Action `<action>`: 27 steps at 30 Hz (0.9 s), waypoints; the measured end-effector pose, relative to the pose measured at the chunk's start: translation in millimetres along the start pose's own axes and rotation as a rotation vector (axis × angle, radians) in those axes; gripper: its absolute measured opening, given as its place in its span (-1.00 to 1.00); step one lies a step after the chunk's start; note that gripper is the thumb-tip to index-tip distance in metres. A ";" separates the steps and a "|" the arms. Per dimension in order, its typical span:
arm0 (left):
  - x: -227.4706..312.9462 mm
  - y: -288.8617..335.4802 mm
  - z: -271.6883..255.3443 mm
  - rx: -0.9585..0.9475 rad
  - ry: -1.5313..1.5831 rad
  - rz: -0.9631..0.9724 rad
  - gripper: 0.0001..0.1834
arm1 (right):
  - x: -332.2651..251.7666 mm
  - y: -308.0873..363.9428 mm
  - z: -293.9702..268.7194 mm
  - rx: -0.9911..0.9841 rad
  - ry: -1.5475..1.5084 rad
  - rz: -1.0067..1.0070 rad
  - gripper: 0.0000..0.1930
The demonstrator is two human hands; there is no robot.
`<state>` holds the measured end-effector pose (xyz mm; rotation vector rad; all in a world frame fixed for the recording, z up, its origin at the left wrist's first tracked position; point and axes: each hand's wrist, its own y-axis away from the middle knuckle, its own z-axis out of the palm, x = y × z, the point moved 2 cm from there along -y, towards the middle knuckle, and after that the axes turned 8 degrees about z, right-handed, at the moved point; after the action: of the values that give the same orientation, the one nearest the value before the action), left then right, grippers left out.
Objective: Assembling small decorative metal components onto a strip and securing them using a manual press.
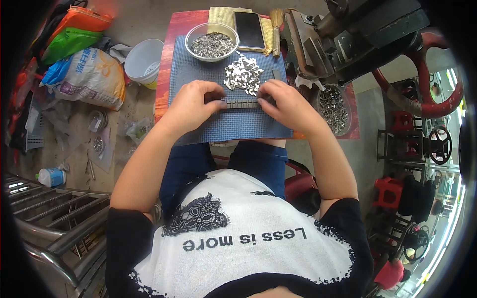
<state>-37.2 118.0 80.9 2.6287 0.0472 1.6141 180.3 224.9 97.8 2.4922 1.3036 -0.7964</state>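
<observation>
A notched grey metal bar (pixel 240 103) lies crosswise on a blue textured mat (pixel 233 124) in front of me. My left hand (pixel 195 105) is closed at its left end, thumb toward the bar and fingers curled. At the right end my right hand (pixel 284 105) grips it, thumb and fingers drawn together; its end is hidden under them. Just beyond the bar is a loose pile of small shiny metal pieces (pixel 243 74). Farther back, a clear round bowl (pixel 188 43) holds many more slim metal pieces.
A phone (pixel 249 31) and a small straw brush (pixel 277 25) lie at the table's back. To the right stands a dark machine with a red handwheel (pixel 422 102), near a tub of metal parts (pixel 334 111). A white bucket (pixel 136 62) and sacks (pixel 87 77) stand left.
</observation>
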 end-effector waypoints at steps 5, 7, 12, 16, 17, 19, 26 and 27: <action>-1.9 1.7 10.0 0.109 -0.333 0.364 -0.74 | -9.6 3.2 5.3 -0.008 0.161 -0.123 -0.83; -3.9 0.2 6.2 0.070 -0.319 0.363 -0.73 | -13.1 7.2 8.8 0.012 0.179 -0.136 -0.83; 6.8 -17.2 11.0 0.062 -0.255 0.351 -0.80 | -13.9 10.8 13.2 0.075 0.174 -0.138 -0.85; 15.8 -44.8 23.7 0.135 -0.372 0.455 -0.83 | -7.1 13.3 9.7 0.106 0.016 -0.083 -0.89; 16.7 -48.0 25.4 0.120 -0.423 0.427 -0.82 | -3.8 12.9 9.3 0.104 -0.045 -0.015 -0.89; 12.2 -51.0 28.2 0.107 -0.427 0.447 -0.83 | -1.2 9.2 10.1 0.170 -0.022 0.010 -0.89; 5.0 -42.2 22.5 0.165 -0.350 0.505 -0.84 | 3.0 -14.0 14.4 0.190 0.111 -0.106 -0.85; 4.9 -37.2 16.0 0.142 -0.272 0.385 -0.85 | 2.8 -15.4 14.7 0.188 0.106 -0.109 -0.85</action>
<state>-20.6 154.9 75.7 3.0929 -0.3935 1.3615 163.8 229.6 84.9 2.6610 1.4737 -0.8585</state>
